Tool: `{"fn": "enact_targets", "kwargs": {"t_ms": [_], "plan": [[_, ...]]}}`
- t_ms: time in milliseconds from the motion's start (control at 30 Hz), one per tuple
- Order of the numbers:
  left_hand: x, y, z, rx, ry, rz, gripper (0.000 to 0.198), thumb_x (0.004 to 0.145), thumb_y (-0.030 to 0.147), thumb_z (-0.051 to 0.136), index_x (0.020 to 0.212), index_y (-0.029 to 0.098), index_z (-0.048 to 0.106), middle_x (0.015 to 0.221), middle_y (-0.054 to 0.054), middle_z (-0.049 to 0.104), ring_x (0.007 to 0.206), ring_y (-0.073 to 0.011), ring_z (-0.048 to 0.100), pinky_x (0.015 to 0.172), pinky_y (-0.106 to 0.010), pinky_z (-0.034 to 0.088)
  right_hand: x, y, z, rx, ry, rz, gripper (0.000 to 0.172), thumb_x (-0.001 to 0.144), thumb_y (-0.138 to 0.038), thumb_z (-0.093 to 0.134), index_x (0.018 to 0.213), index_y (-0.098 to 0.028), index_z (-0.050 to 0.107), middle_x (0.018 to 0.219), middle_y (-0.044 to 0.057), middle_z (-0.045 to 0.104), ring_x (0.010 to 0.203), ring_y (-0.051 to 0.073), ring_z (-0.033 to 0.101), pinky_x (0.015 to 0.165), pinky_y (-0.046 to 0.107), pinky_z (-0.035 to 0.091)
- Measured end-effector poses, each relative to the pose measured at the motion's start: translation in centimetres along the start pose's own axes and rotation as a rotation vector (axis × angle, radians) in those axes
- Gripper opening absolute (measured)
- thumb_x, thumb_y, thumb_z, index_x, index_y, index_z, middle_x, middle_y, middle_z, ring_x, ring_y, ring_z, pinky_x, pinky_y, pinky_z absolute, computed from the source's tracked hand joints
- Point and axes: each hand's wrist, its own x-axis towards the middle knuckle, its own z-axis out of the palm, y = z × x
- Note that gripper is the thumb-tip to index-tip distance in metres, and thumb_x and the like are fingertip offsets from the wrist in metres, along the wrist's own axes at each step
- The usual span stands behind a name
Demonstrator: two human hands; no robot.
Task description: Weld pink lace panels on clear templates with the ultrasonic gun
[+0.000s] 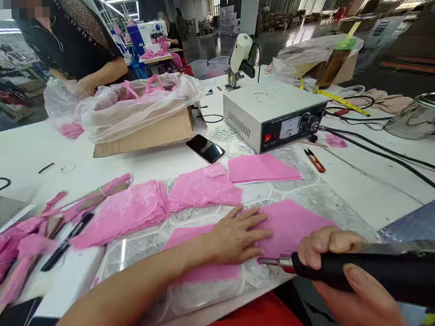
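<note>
My left hand lies flat with fingers spread, touching a pink fabric piece at its right. Under my left wrist is another pink piece. My right hand is wrapped round a black handheld tool with a slim metal tip. That tip lies at the near edge of the right pink piece, just beyond my left fingers. Past my hands are a stack of pink lace pieces, a further lace piece and a plain pink piece.
A metal box with a meter stands behind, black cables running off right. Nearby lie a phone, orange thread snips, a marker and a yellow tape measure. A person stands behind a plastic-lined carton.
</note>
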Motion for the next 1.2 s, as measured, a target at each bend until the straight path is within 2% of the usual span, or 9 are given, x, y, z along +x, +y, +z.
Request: {"fn": "enact_targets", "kwargs": {"t_ms": [233,367,433,533,633,767,933,1033,1200], "plan": [[0.1,0.2,0.0,0.007,0.014,0.001,0.044,0.096,0.044,0.056,0.134,0.02,0.058,0.151,-0.013,0.044,0.143,-0.0331,0.036,0.117,-0.055,0.026,0.0,-0.2,0.0,-0.068,0.026,-0.021,0.01,0.083,-0.032,0.066,0.081,-0.023,0.062,0.071,0.0,0.055,0.056,0.012,0.055,0.052,0.029,0.052],[-0.5,0.3,-1.1,0.007,0.061,0.012,0.039,0.097,0.041,0.056,0.129,0.018,0.06,0.149,-0.013,0.047,0.143,-0.0313,0.036,0.118,-0.051,0.026,0.2,-0.7,0.5,-0.045,0.079,-0.027,0.013,0.077,-0.034,0.069,0.079,-0.021,0.064,0.068,0.0,0.054,0.054,0.012,0.053,0.048,0.028,0.05],[-1.6,0.3,-2.0,-0.005,0.098,0.013,0.032,0.1,0.037,0.052,0.122,0.017,0.064,0.142,-0.012,0.054,0.14,-0.027,0.041,0.118,-0.045,0.029,0.2,-0.8,0.8,-0.007,0.11,-0.014,0.017,0.073,-0.035,0.071,0.077,-0.021,0.064,0.068,-0.001,0.053,0.052,0.012,0.052,0.046,0.028,0.049],[-4.2,0.6,-3.2,-0.033,0.147,0.005,0.028,0.102,0.031,0.046,0.105,0.018,0.07,0.117,-0.01,0.068,0.122,-0.0202,0.056,0.108,-0.034,0.041,0.2,-0.5,1.3,0.009,0.101,0.013,0.018,0.072,-0.037,0.072,0.078,-0.021,0.065,0.068,0.0,0.054,0.05,0.012,0.052,0.044,0.028,0.048],[-6.8,0.8,-3.5,-0.057,0.183,-0.006,0.028,0.101,0.024,0.044,0.098,0.018,0.071,0.11,-0.009,0.069,0.111,-0.0187,0.061,0.101,-0.032,0.046,0.2,0.4,1.8,0.039,0.08,0.018,0.016,0.073,-0.035,0.071,0.081,-0.022,0.067,0.07,0.0,0.055,0.05,0.011,0.053,0.045,0.028,0.048],[-9.2,0.8,-3.1,-0.056,0.186,0.0,0.027,0.101,0.026,0.045,0.105,0.019,0.071,0.126,-0.009,0.065,0.123,-0.0223,0.056,0.11,-0.038,0.04,0.0,1.6,2.6,0.087,0.085,0.076,0.014,0.075,-0.034,0.068,0.083,-0.022,0.066,0.073,0.0,0.055,0.053,0.011,0.055,0.047,0.028,0.048],[-10.4,0.6,-2.6,0.023,0.058,-0.04,0.032,0.104,0.031,0.04,0.12,0.021,0.066,0.143,-0.006,0.055,0.139,-0.0259,0.043,0.119,-0.047,0.026,-0.1,1.7,3.1,0.096,0.081,0.112,0.016,0.075,-0.034,0.068,0.083,-0.021,0.067,0.072,0.0,0.056,0.051,0.011,0.054,0.045,0.026,0.047],[-10.6,0.6,-2.5,0.07,0.02,-0.061,0.034,0.105,0.032,0.037,0.124,0.021,0.064,0.146,-0.006,0.052,0.141,-0.0269,0.04,0.12,-0.048,0.023,-0.2,1.6,3.0,0.081,0.08,0.115,0.016,0.075,-0.034,0.067,0.083,-0.021,0.067,0.072,0.001,0.057,0.05,0.01,0.054,0.045,0.026,0.047],[-10.8,0.8,-2.3,0.148,0.046,-0.048,0.034,0.105,0.032,0.038,0.125,0.019,0.062,0.143,-0.007,0.055,0.138,-0.0278,0.044,0.119,-0.049,0.024,-0.4,1.5,2.8,0.061,0.078,0.118,0.016,0.075,-0.036,0.067,0.083,-0.021,0.066,0.072,0.0,0.055,0.05,0.01,0.053,0.044,0.026,0.045]]}}
